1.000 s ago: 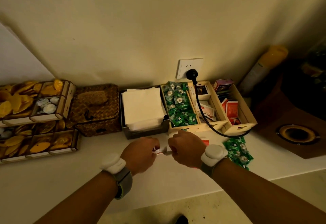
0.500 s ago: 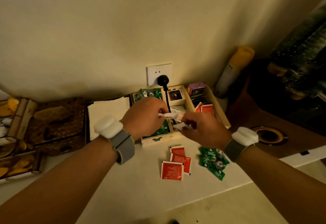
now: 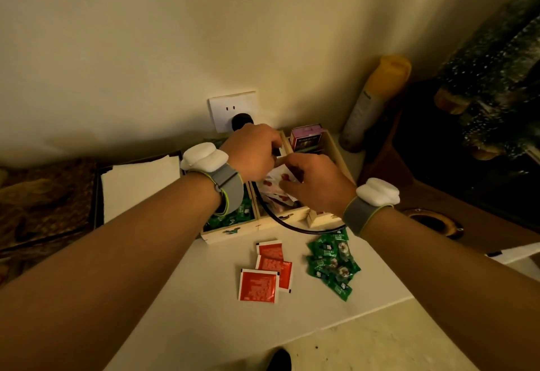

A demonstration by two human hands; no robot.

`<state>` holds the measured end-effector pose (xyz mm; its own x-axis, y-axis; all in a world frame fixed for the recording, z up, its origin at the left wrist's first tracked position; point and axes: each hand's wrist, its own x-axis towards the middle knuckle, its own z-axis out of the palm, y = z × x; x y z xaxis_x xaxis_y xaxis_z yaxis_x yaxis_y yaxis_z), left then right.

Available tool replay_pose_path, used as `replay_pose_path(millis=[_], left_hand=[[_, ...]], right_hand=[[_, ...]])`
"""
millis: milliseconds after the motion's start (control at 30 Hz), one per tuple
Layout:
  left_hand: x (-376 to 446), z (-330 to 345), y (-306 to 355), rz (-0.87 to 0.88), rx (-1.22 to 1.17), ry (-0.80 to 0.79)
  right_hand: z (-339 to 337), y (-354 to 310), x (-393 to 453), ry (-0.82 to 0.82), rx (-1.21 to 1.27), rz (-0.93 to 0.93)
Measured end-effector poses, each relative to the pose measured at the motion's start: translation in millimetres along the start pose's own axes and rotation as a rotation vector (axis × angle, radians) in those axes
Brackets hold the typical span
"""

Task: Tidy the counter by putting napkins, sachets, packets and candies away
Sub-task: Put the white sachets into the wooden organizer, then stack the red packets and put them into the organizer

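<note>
Counter (image 3: 204, 297) w/ sachets (image 3: 258, 285), candies (image 3: 333, 265)

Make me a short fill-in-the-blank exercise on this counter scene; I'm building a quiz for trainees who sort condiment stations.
1. The loose red sachets on the counter number ____.
2. The heap of wrapped candies lying right of those sachets is ____ in colour.
3. Both the left hand and the right hand are over the wooden ____.
4. The black cable runs from a plug in the wall ____.

Missing words: three; green; organiser box; socket
</note>
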<state>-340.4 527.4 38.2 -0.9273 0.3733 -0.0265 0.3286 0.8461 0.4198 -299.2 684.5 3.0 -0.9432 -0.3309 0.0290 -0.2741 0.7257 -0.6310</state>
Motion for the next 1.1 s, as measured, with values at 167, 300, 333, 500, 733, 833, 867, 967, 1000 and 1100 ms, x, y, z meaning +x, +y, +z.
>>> replay_pose_path(millis=[167,300,333,500,733,833,867,967,1000,1100], left_hand=[[-15,1,-7,-0.017,-0.028,0.063],[-35,0,-4,0.016,-0.083,0.015],[-39,0,-3,0.025,-0.089,-0.001],[-58,9,0,0.089,-0.081,-0.061],[-94,28,0,0.169,-0.103,-0.164],[-112,44,-8,0.146,-0.110,-0.234],[-117,49,-12,0.138,-0.101,-0.260],[-131,64,-22,0.125,-0.073,-0.314],[-134,69,-23,0.116,-0.069,-0.324],[-139,80,-28,0.078,-0.098,-0.334]], right_hand=[[3,5,4,0.017,-0.071,0.021],[3,7,-1,-0.009,-0.052,0.037],[2,7,-3,-0.012,-0.051,0.042],[2,7,-12,-0.006,-0.083,0.046],[2,1,-40,0.048,-0.127,0.042],[4,0,-52,0.075,-0.116,0.046],[5,0,-56,0.068,-0.113,0.057],[11,-2,-66,0.030,-0.107,0.076],[13,-3,-69,0.025,-0.110,0.077],[21,-7,-74,-0.009,-0.104,0.086]])
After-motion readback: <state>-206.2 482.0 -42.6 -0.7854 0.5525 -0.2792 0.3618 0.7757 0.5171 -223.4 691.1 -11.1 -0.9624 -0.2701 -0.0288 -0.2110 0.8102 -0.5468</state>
